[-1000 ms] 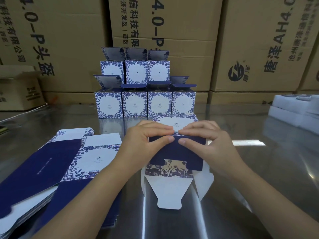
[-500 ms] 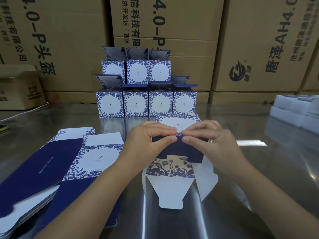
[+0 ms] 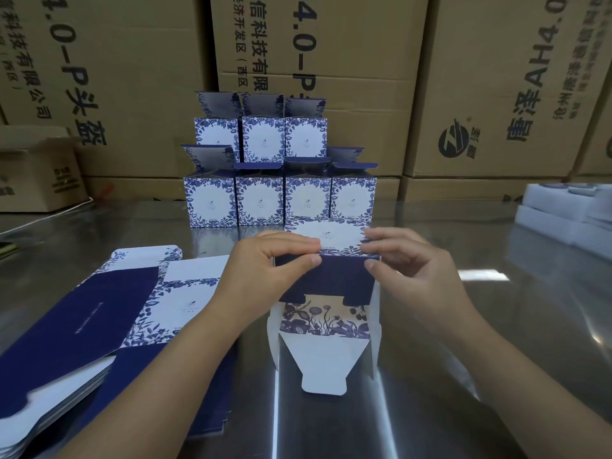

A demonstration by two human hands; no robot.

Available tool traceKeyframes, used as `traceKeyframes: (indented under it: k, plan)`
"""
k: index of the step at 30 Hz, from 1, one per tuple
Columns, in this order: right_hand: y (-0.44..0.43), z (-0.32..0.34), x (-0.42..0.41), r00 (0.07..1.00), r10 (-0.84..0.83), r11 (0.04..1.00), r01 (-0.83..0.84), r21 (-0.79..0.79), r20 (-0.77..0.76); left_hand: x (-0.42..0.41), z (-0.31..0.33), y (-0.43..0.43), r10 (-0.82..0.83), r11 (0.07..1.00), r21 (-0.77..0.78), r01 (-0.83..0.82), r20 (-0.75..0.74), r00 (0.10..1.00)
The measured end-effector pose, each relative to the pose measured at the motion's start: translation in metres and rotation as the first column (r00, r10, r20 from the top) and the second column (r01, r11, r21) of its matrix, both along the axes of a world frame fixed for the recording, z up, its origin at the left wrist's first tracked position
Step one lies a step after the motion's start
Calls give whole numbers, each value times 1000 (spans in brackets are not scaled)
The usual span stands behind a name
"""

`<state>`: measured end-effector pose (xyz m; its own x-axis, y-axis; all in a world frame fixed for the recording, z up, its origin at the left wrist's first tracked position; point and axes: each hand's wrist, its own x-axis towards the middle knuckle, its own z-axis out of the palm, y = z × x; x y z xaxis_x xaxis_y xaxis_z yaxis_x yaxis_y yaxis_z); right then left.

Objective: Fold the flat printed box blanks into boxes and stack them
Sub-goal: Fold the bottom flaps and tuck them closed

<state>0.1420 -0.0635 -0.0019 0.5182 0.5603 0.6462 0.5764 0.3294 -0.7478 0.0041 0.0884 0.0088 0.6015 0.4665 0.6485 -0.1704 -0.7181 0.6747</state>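
Forearms stretched from the near edge toward the middle of the shiny table (image 3: 463, 359), both wrists bent slightly inward. The left hand (image 3: 265, 270) pinched the half-folded box (image 3: 326, 283) at the left end of its crease, thumb against the dark blue panel on the near side and fingers curled over the white flowered panel on the far side. The right hand (image 3: 414, 273) gripped the right end of the same crease in a matching way, thumb tip on the blue corner, fingers hooked over the far panel. The box rested on the table between the hands, its white tongue-shaped flap lying open toward the near side and white side flaps standing at left and right. Just left of it lay the pile of flat blanks (image 3: 82, 319), partly under the left forearm. Beyond the hands, the finished boxes (image 3: 281, 200) stood in two tiers, four below and three above, lids open. Brown cartons (image 3: 496, 77) lined the far side; a small open carton (image 3: 36, 173) sat at far left and white trays (image 3: 563, 213) at far right.
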Motion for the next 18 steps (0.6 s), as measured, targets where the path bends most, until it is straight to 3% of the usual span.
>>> traceKeyframes:
  k: [18]
  plan:
    - [0,2,1,998,2,999,2,51,-68,0,0,0,2,1000,-12,-1,13,1000]
